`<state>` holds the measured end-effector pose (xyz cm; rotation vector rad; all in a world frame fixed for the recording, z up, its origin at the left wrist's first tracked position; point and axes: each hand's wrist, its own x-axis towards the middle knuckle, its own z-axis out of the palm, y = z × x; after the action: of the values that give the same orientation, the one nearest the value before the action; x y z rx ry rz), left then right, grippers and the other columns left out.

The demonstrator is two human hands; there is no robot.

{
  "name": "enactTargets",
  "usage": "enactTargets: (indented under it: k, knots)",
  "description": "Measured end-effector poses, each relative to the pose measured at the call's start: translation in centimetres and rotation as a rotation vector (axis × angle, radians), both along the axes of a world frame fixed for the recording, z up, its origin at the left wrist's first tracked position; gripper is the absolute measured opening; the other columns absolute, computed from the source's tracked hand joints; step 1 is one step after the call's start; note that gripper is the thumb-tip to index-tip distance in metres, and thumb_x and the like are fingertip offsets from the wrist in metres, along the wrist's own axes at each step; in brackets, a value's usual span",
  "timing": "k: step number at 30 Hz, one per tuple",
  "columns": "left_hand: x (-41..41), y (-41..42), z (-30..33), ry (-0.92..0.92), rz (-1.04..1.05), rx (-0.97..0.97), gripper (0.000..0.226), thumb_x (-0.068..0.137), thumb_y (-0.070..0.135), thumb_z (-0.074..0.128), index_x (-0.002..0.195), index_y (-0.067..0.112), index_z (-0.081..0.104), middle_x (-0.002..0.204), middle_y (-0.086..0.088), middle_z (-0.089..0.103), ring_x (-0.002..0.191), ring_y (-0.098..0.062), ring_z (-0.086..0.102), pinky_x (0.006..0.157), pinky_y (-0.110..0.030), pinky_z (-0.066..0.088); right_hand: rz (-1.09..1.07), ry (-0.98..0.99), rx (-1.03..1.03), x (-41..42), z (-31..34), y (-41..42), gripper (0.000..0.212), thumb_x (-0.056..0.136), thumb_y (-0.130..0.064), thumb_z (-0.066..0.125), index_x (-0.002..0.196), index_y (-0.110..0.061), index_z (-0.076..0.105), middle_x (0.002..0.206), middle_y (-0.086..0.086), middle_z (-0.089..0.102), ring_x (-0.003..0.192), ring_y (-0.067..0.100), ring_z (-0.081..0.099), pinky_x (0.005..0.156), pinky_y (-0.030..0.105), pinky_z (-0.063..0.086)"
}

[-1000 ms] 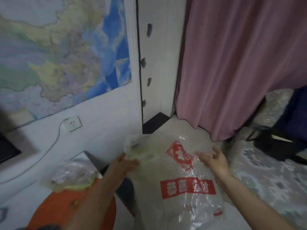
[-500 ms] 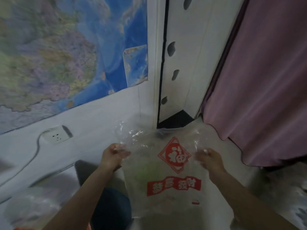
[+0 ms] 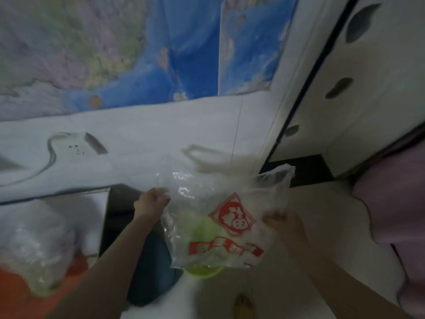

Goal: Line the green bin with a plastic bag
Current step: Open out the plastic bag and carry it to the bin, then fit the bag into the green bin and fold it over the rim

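A clear plastic bag (image 3: 220,217) with a red emblem and red lettering hangs between my two hands. My left hand (image 3: 151,202) grips its left upper edge. On the bag's right edge, my right hand (image 3: 284,223) is closed. The green bin (image 3: 203,271) stands on the floor right behind and below the bag; its green shows through the plastic and its rim peeks out under the bag's bottom edge. The bag's handles (image 3: 276,174) stick up, blurred.
A dark blue bin or bag (image 3: 153,270) sits left of the green bin. At lower left an orange stool (image 3: 13,293) carries another crumpled plastic bag (image 3: 34,245). The wall has a map (image 3: 138,47) and a socket (image 3: 71,143). A pink curtain (image 3: 395,203) hangs at right.
The view has swung down and left toward the floor. The bag has come lower, and the green bin now shows behind and beneath it. Both hands still hold the bag's sides.
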<state>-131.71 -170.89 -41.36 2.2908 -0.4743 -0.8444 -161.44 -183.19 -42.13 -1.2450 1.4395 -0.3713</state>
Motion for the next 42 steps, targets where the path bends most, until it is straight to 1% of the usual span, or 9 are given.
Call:
enactTargets:
  k: [7, 12, 16, 21, 25, 29, 33, 37, 42]
  knots:
    - [-0.3, -0.5, -11.8, 0.221, 0.231, -0.052, 0.020, 0.080, 0.003, 0.065, 0.098, -0.005, 0.064, 0.077, -0.016, 0.060, 0.070, -0.026, 0.054, 0.074, -0.042, 0.046, 0.097, 0.016, 0.119, 3.0, -12.1, -3.3, 0.009, 0.077, -0.014, 0.072, 0.070, -0.018, 0.067, 0.070, 0.002, 0.065, 0.067, 0.017, 0.060, 0.061, 0.026, 0.048]
    - [-0.2, 1.5, -19.4, 0.358, 0.417, -0.130, 0.022, 0.077, -0.015, 0.056, 0.093, -0.002, 0.065, 0.074, -0.013, 0.060, 0.066, -0.020, 0.057, 0.058, -0.026, 0.048, -0.026, -0.056, 0.225, 6.2, -20.6, -1.3, 0.010, 0.075, -0.004, 0.074, 0.081, -0.011, 0.070, 0.071, -0.001, 0.068, 0.059, 0.008, 0.064, 0.046, 0.012, 0.047]
    - [-1.0, 3.6, -25.0, 0.447, 0.478, -0.161, 0.024, 0.079, -0.016, 0.056, 0.100, -0.007, 0.062, 0.090, -0.020, 0.062, 0.077, -0.026, 0.056, 0.063, -0.027, 0.046, -0.048, -0.052, 0.326, 8.7, -26.4, 1.0, 0.010, 0.078, -0.011, 0.073, 0.086, -0.018, 0.071, 0.085, 0.004, 0.070, 0.073, 0.013, 0.066, 0.054, 0.022, 0.049]
    - [-2.0, 6.0, -31.4, 0.494, 0.552, -0.200, 0.037, 0.077, -0.023, 0.046, 0.069, 0.006, 0.068, 0.066, -0.009, 0.068, 0.067, -0.021, 0.063, 0.053, -0.021, 0.054, -0.160, -0.089, 0.487, 10.4, -32.7, 3.4, 0.009, 0.085, -0.017, 0.066, 0.083, -0.024, 0.072, 0.094, -0.003, 0.067, 0.081, 0.018, 0.061, 0.054, 0.024, 0.047]
    - [-1.5, 6.3, -34.6, 0.652, 0.712, -0.312, 0.061, 0.088, -0.007, 0.036, 0.054, 0.026, 0.074, 0.051, 0.014, 0.071, 0.064, -0.009, 0.068, 0.052, -0.015, 0.056, -0.296, -0.281, 0.652, 12.1, -35.9, 4.2, 0.011, 0.084, -0.016, 0.066, 0.078, -0.025, 0.067, 0.091, -0.005, 0.066, 0.079, 0.013, 0.058, 0.060, 0.029, 0.045]
    - [-1.2, 6.2, -35.6, 0.657, 0.592, -0.374, 0.036, 0.094, 0.009, 0.037, 0.078, 0.013, 0.069, 0.065, 0.004, 0.075, 0.068, -0.013, 0.071, 0.055, -0.019, 0.056, -0.208, -0.522, 0.684, 14.3, -36.9, 3.5, 0.013, 0.075, -0.014, 0.067, 0.068, -0.026, 0.068, 0.091, -0.003, 0.073, 0.093, 0.019, 0.063, 0.070, 0.037, 0.046]
    - [-2.1, 7.2, -36.0, 0.550, 0.564, -0.089, 0.029, 0.084, -0.012, 0.049, 0.075, 0.014, 0.060, 0.064, 0.001, 0.069, 0.061, -0.005, 0.068, 0.053, -0.016, 0.054, -0.105, -0.217, 0.584, 12.3, -39.5, 3.5, 0.015, 0.086, -0.009, 0.061, 0.083, -0.022, 0.070, 0.122, 0.003, 0.061, 0.112, 0.019, 0.055, 0.094, 0.035, 0.039]
    - [-3.5, 7.8, -37.2, 0.417, 0.427, 0.078, 0.012, 0.081, -0.005, 0.059, 0.083, 0.003, 0.069, 0.078, -0.012, 0.067, 0.068, -0.020, 0.061, 0.053, -0.018, 0.048, 0.071, 0.100, 0.395, 9.1, -41.9, 4.1, 0.016, 0.087, -0.015, 0.063, 0.101, -0.014, 0.071, 0.119, 0.008, 0.065, 0.108, 0.023, 0.059, 0.087, 0.031, 0.041]
    - [-4.6, 7.7, -40.4, 0.231, 0.084, 0.307, 0.031, 0.083, 0.004, 0.060, 0.113, -0.001, 0.061, 0.121, -0.021, 0.060, 0.109, -0.036, 0.058, 0.093, -0.037, 0.047, 0.250, 0.293, 0.204, 7.1, -44.3, 4.2, 0.013, 0.080, -0.011, 0.071, 0.075, -0.022, 0.066, 0.107, 0.014, 0.065, 0.098, 0.027, 0.061, 0.076, 0.028, 0.048]
